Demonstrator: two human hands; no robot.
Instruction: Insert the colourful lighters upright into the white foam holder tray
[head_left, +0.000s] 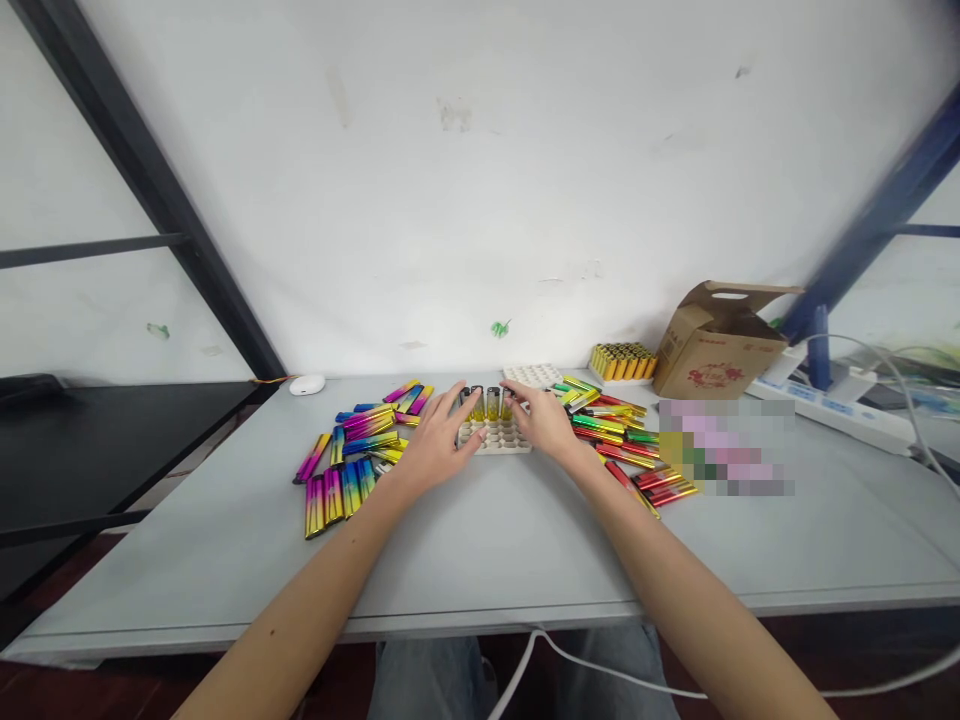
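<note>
Head view has you loading lighters [491,402] upright into the white tray [495,437] mid-surface. Your left hand [435,440] rests flat with loose fingers on the tray's edge; right hand [541,420] pinches at the row, though I can't tell if it's gripping one. Next probably needs another from the piles. Right side's blurred out.

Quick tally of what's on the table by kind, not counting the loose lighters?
Hole trays: 2, one between the left hand and right hand at, one behind
Cardboard box: 1
Tray of yellow lighters: 1
White mouse: 1
Power strip: 1
Total: 6
</note>
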